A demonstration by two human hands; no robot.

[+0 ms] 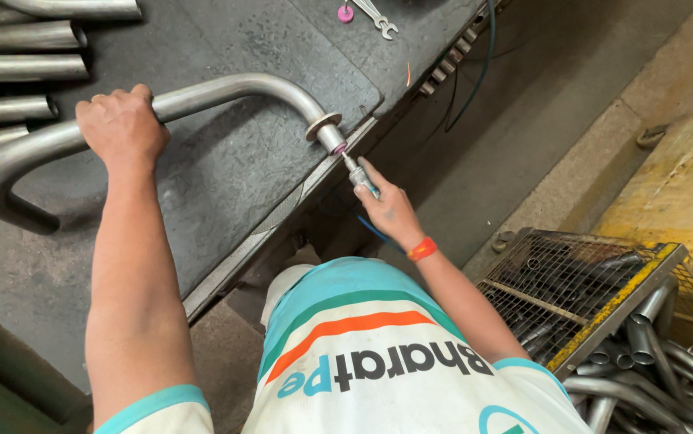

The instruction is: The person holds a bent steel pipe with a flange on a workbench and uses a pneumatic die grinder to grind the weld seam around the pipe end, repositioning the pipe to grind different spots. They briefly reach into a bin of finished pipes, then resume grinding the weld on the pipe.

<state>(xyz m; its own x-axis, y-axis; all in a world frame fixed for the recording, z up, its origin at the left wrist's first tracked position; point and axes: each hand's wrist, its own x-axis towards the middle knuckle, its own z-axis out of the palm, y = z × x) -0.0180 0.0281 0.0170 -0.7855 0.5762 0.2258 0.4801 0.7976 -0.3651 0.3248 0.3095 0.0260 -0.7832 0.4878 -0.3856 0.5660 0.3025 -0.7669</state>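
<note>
Bottom centre: person's torso in a white shirt with teal, green and orange stripes, orange band on the right wrist.

Right hand, centre frame: fingers closed around a slim pen-like tool, tip pressed to the pipe's open end. A pink spot shows at the contact; can't tell what it is.

Left hand, upper left: fingers wrapped over the top of the bent steel pipe, pinning it flat on the table.

Pipe: grey bare metal, long curved run, U-bend at far left, elbow toward the table edge, flange collar just behind the end. The end overhangs the edge slightly.

Handling, my read: rigid, moderately heavy, smooth round surface so it wants to roll. Best hold is mid-run, where the left hand sits; the bends keep it from spinning. The cut end is probably sharp.

Lower right: yellow-edged wire mesh crate over a pile of similar pipes.

Upper left: row of more pipes. Top centre: a spanner beside a small pink piece.
</note>
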